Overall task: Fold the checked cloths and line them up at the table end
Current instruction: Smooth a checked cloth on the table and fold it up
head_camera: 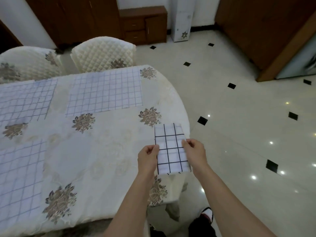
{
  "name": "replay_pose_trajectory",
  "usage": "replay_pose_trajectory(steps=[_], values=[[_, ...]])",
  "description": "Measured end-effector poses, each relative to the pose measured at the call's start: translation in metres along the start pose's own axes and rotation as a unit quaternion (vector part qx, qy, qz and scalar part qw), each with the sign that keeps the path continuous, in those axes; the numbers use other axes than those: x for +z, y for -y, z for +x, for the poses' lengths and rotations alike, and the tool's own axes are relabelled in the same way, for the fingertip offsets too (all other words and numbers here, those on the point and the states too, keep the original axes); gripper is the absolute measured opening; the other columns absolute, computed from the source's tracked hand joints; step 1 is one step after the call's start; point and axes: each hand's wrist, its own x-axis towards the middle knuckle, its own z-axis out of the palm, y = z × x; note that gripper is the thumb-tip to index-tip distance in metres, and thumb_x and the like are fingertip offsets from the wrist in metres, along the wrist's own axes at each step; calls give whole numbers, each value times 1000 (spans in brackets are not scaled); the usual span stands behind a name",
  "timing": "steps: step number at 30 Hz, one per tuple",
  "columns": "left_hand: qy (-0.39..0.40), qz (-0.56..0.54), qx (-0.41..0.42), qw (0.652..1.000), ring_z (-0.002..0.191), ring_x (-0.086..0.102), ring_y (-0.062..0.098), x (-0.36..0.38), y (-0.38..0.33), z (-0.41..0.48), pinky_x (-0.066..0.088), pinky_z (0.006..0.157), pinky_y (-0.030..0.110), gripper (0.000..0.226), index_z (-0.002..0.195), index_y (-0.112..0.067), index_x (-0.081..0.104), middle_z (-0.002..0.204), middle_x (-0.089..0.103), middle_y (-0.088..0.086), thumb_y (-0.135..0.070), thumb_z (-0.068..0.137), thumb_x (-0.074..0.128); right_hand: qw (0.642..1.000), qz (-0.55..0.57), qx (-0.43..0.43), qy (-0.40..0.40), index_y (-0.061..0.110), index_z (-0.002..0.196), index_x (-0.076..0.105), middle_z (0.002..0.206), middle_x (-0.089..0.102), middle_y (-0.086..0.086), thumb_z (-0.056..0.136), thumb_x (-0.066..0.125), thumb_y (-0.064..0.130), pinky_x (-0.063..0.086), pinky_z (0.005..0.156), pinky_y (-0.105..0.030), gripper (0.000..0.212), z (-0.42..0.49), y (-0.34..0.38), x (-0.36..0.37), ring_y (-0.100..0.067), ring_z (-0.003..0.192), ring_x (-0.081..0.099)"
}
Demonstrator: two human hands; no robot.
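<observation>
A folded checked cloth [171,149], white with dark grid lines, is a narrow rectangle over the right end of the table [106,151]. My left hand [147,157] pinches its left edge and my right hand [195,151] pinches its right edge. Whether it rests on the table or hangs just above, I cannot tell. Three more checked cloths lie flat and unfolded: one at the far middle [106,93], one at the far left [25,101], one at the near left [18,180].
The table carries a cream cover with brown flower prints and a rounded right end. Two quilted chairs [102,53] stand behind it. To the right lies shiny tiled floor [239,125]. Wooden cabinets line the back wall.
</observation>
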Motion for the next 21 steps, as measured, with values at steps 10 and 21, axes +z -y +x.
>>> replay_pose_trajectory(steps=[10,21], values=[[45,17,-22,999,92,72,28,177,1,-28,60,84,46,14,96,-7,67,100,74,11,-20,97,61,998,26,39,-41,12,84,68,87,73,-8,96,58,22,57,79,-43,19,73,-16,-157,-22,78,67],[-5,19,-11,1000,92,70,28,254,-7,-21,56,91,53,14,89,-12,68,95,74,8,-25,91,66,999,3,36,0,12,82,66,85,71,-8,95,58,24,57,78,-43,20,144,-3,-211,-22,75,63]])
